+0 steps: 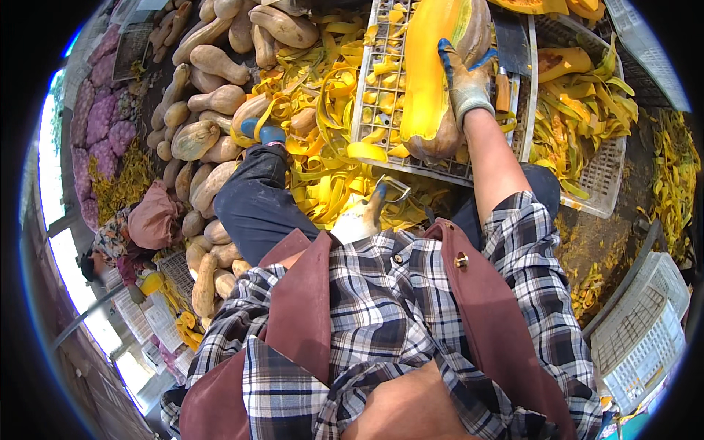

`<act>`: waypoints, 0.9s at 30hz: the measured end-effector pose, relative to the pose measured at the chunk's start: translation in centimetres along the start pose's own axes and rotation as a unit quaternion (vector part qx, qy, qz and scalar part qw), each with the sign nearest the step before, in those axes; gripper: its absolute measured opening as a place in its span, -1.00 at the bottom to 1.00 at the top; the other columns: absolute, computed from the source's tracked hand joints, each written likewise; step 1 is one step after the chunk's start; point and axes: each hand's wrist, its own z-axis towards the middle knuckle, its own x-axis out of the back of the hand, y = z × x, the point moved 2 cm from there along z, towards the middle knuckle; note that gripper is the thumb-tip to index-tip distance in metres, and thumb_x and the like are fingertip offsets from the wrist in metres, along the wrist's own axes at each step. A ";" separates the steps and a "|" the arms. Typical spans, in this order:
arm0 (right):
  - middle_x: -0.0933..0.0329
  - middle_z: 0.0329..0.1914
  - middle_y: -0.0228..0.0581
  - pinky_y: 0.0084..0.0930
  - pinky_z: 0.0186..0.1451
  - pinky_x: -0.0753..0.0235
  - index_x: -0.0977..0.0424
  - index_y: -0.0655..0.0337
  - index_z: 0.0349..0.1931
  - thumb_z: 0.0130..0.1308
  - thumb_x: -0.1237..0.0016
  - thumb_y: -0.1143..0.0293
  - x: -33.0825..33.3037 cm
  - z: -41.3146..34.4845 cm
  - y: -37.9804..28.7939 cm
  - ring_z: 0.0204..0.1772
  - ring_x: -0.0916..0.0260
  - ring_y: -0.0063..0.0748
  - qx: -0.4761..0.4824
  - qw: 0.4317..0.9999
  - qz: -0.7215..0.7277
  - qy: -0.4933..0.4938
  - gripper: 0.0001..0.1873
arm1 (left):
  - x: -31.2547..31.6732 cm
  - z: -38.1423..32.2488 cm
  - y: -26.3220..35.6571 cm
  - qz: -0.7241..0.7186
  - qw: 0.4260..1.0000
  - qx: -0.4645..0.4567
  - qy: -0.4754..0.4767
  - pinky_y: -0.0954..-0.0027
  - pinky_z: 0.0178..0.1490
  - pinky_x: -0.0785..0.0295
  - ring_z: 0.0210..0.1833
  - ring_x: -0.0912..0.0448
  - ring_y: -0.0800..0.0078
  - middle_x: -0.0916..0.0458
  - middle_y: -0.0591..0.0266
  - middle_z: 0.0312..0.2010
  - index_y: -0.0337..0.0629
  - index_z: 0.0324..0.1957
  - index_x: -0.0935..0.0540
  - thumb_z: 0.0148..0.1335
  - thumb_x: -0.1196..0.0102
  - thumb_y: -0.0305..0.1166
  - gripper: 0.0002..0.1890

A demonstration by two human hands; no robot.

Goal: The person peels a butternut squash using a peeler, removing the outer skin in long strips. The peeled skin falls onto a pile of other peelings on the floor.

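Note:
A large, partly peeled squash lies over a white plastic crate, its bare flesh bright yellow and the remaining skin brownish. My right hand, in a whitish glove with blue fingertips, rests spread on its skin. Lower down, near my lap, my left hand holds a metal-framed peeler away from the squash; part of this hand is hidden by my clothes. Just right of my right hand is a cleaver's wooden handle, its dark blade on the crate.
Curled peelings cover the ground between my legs. Whole squashes are piled at left. A second crate with peelings stands at right, stacked crates below it. A person bends at far left near mesh sacks.

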 end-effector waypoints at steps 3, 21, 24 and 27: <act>0.08 0.64 0.37 -0.03 0.59 -0.18 0.46 0.02 0.66 -0.02 -0.36 -0.34 -0.6 0.4 0.2 0.61 -0.08 0.22 -0.025 0.999 -0.038 0.001 0.50 | 2.2 -0.6 0.2 -0.072 0.990 0.017 0.118 0.00 0.02 -0.59 -0.07 -0.64 -0.22 -0.58 -0.37 -0.08 -0.02 0.58 -0.07 0.18 -0.10 -0.55 -0.10; 0.29 0.66 0.44 0.11 0.70 0.12 0.48 0.04 0.65 -0.06 -0.34 -0.41 -0.5 0.3 -0.4 0.69 0.25 0.37 0.015 0.999 0.040 -0.013 0.53 | 3.2 4.9 2.1 0.004 0.971 -0.027 0.236 -0.14 -0.09 -0.55 -0.18 -0.63 -0.31 -0.57 -0.45 -0.11 -0.03 0.56 -0.12 0.24 -0.04 -0.49 -0.19; 0.12 0.65 0.34 0.03 0.66 -0.01 0.42 0.11 0.65 -0.04 -0.33 -0.40 -0.4 0.6 0.0 0.64 0.03 0.25 -0.006 1.000 -0.026 0.009 0.51 | 1.6 6.7 2.7 0.060 0.986 0.001 0.154 -0.15 -0.08 -0.57 -0.15 -0.63 -0.35 -0.51 -0.51 0.01 -0.01 0.59 -0.01 0.24 -0.08 -0.40 -0.12; -0.01 0.63 0.30 -0.04 0.62 -0.12 0.38 0.12 0.66 -0.02 -0.34 -0.38 -0.4 0.9 -0.3 0.60 -0.11 0.17 -0.006 0.999 -0.026 0.034 0.48 | -1.6 4.3 1.0 0.018 0.992 0.004 0.125 -0.12 -0.02 -0.58 -0.06 -0.62 -0.38 -0.47 -0.57 0.04 0.02 0.61 0.09 0.21 -0.13 -0.37 -0.02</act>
